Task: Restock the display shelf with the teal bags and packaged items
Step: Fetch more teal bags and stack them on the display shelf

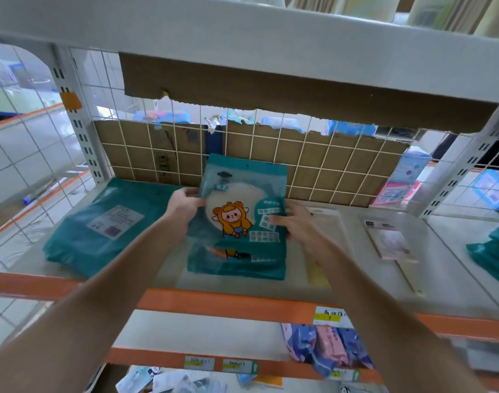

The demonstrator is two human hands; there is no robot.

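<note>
On the mid shelf (452,251), left hand (183,204) & right hand (295,225) each pinch a side edge of the teal bag (242,194), tilted up over a stack of same bags (237,265); prob. light, floppy, slick film, so grip both edges.

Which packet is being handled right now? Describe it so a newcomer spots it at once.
On the shelf with the orange front edge, look at the centre, before the cardboard-backed wire grid. The teal packet is held tilted up by the left hand and right hand. Unlike the plain teal bag at left, it shows an orange cartoon figure; its twin lies flat beneath.
</note>
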